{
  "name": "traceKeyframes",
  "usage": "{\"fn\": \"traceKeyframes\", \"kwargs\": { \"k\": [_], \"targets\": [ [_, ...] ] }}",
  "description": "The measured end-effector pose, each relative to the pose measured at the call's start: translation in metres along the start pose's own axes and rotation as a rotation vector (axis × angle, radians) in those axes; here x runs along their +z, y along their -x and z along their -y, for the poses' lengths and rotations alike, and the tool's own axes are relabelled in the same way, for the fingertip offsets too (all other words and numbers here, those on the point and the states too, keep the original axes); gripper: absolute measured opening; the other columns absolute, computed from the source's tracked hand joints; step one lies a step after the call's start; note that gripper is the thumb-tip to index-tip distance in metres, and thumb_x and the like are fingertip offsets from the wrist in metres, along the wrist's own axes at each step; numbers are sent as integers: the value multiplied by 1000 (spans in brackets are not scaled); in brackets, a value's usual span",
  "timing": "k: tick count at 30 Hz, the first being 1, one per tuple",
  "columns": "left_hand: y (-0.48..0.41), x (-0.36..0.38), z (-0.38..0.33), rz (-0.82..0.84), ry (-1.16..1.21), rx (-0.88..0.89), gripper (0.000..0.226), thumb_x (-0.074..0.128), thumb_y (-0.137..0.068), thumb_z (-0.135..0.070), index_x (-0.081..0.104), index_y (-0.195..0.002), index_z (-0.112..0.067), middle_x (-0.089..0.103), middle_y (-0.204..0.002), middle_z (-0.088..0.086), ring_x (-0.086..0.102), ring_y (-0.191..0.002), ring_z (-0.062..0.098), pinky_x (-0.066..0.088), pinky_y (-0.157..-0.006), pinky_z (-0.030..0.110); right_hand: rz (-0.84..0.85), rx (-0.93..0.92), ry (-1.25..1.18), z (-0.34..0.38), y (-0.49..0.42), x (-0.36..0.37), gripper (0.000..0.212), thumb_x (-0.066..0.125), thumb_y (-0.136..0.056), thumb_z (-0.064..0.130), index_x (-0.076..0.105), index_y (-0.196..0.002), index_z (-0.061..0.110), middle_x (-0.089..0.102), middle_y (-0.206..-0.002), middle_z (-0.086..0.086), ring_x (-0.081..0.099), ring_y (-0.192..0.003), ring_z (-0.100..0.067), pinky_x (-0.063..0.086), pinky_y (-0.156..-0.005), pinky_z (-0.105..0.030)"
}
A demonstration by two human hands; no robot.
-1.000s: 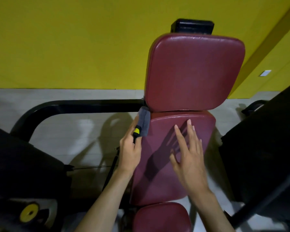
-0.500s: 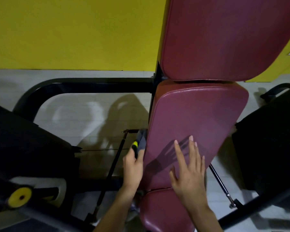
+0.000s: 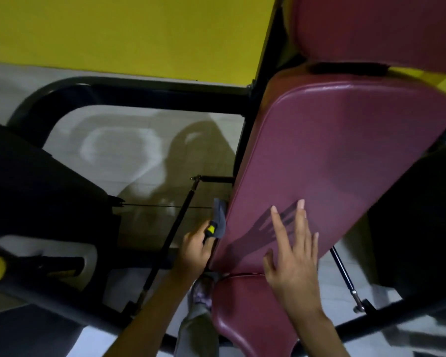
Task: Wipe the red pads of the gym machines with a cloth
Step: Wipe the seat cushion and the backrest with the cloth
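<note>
two hands: left hand point(image 3: 193, 249) grips cloth point(image 3: 220, 219), yellow tag point(image 3: 211, 229) unreadable, against red pad point(image 3: 345, 155); right hand point(image 3: 294, 256) over it, fingers straight.

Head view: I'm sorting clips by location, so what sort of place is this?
Probably a gym. A machine's red back pad and seat pad, a black tubular frame and a gas strut show it; the left hand holds a grey cloth at the pad's edge.
</note>
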State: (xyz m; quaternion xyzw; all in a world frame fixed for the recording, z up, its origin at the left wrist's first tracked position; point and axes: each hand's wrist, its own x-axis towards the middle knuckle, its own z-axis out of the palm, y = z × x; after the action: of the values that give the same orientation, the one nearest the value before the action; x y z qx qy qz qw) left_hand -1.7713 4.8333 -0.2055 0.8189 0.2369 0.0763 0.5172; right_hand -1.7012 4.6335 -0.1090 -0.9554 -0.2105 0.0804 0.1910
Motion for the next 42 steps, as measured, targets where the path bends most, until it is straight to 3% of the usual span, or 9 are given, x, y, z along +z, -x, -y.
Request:
{"fn": "traceKeyframes", "kwargs": {
  "k": [2,7,12,18,27,30,33,35,42],
  "targets": [
    [10,12,43,53,-30,-168,32,50,-88,-34,67,-100,-9,69,-84,22,52,-70,13,42,-68,26,-28,-7,3,-4,-2,8,111,80,-76,7,16,-164,31,-17,-171,-4,-5,-159,-27,17,-121,-66],
    [23,33,59,-21,97,-413,20,62,-97,-24,63,-89,-6,64,-62,-15,55,-60,-4,40,-68,34,-71,-17,15,-7,-3,20,113,83,-74,9,17,-164,30,-17,-170,-6,-5,-159,-29,21,-119,-68],
    [-1,20,-17,-152,365,-224,51,58,-90,-48,66,-113,-3,73,-102,13,71,-97,29,55,-86,57,-78,11,-66,2,11,25,110,81,-75,2,21,-163,28,-15,-171,-5,2,-158,-31,26,-118,-68],
    [-22,-1,-32,-77,286,163,70,50,-89,21,45,-145,-20,48,-148,-12,42,-141,-4,40,-114,23,71,29,-255,3,40,50,116,74,-74,-2,12,-162,41,-18,-170,8,1,-157,-12,43,-111,-58],
    [31,61,129,-87,7,-164,29,65,-88,-5,71,-115,2,56,-55,-22,51,-53,-8,38,-55,18,134,71,-318,-18,51,121,106,71,-84,5,8,-163,36,-23,-168,9,-6,-158,-14,27,-122,-58],
    [39,74,162,-67,10,-291,49,74,-83,10,67,-129,-3,50,-52,-27,55,-53,-14,38,-52,5,128,83,-329,-22,50,137,105,70,-83,0,12,-163,34,-25,-168,10,-8,-157,-11,26,-123,-55],
    [37,79,163,-104,110,-381,5,76,-87,1,78,-89,-3,52,-46,-16,51,-46,-2,38,-52,17,102,87,-333,-24,49,146,105,69,-83,-5,15,-163,34,-26,-168,9,-7,-158,-12,28,-121,-56],
    [34,76,147,-141,243,-415,30,76,-91,-16,59,-66,-16,54,-51,-10,47,-49,3,38,-52,21,97,90,-319,-27,49,149,104,68,-82,-7,16,-164,31,-23,-169,7,-5,-158,-15,28,-121,-58],
    [42,57,89,-208,200,-173,27,70,-94,-26,71,-115,-9,69,-101,-23,65,-94,-6,49,-80,14,24,41,-278,-14,53,156,95,61,-80,-12,22,-163,14,-14,-170,-13,3,-159,-30,40,-112,-58]
  ]
}}
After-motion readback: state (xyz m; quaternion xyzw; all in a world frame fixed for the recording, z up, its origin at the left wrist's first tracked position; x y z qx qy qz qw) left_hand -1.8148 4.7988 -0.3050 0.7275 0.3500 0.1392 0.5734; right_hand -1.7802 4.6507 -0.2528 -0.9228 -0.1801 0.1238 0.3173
